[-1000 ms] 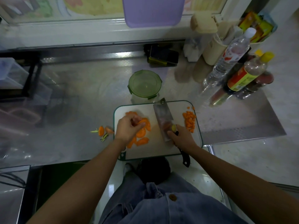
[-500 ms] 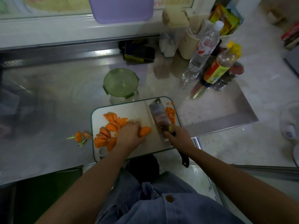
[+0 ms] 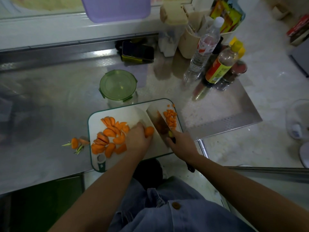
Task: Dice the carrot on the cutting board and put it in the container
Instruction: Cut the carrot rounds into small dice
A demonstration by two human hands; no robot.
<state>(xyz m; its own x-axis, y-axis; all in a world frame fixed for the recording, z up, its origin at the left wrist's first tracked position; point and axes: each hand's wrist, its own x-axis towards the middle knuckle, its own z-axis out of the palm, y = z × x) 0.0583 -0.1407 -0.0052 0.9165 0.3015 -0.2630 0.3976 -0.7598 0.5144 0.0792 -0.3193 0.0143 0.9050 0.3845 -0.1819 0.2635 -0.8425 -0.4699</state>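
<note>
One cleaver (image 3: 158, 118), one carrot chunk (image 3: 149, 130), one lidded container (image 3: 118, 84).

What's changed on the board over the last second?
The left hand left the slices, took one piece and slid it right, up beside the knife. The right hand kept gripping the knife, blade over the board; the diced pile and lidded container stayed put.

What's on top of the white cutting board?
There are carrot slices on its left, diced carrot on its right, and the knife between. The left hand holds a carrot piece, hiding part of it.
</note>
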